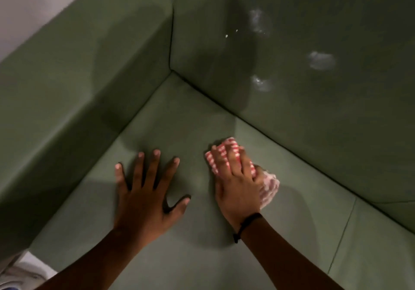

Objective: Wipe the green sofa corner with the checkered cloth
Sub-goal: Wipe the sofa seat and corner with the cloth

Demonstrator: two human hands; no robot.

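Green upholstery fills the view: the sofa seat (179, 137) meets two upright cushions at an inside corner near the upper middle. Back cushion (314, 132) on the right carries pale, whitish smears (321, 60) in three patches, plus a darker streak running down toward the seat. Side cushion (78, 76) on the left is unmarked.

Right hand (238, 184) lies palm-down on the seat, fingers bent over and pressing on the red-and-white checkered cloth (226, 152); cloth is bunched beneath the hand, showing past the fingertips and at the hand's right edge. Black band (248, 223) on the right wrist.

Left hand (143, 191) is flat on the seat just beside the right, fingers spread, holding nothing.

Cloth sits on the seat, near the back cushion, short of the corner itself. Edges blurred.
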